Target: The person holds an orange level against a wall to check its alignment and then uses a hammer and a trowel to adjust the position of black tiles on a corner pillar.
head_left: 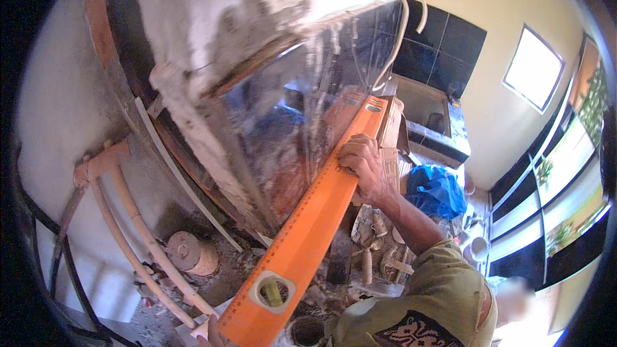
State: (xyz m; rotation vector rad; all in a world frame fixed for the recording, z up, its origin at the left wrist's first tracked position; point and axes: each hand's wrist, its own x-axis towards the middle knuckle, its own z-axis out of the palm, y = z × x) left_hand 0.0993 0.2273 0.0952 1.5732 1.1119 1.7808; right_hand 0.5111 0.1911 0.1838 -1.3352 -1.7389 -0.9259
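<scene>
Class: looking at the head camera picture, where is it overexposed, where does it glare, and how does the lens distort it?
Head view: the window is blown out white; the glossy tile face mirrors blue and orange glare; fisheye bends the orange spirit level and darkens the rim.

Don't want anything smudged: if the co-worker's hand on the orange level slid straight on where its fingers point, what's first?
Probably the glossy film-covered panel, right beyond the orange level that the co-worker's hand grips, though depth is unclear.
</scene>
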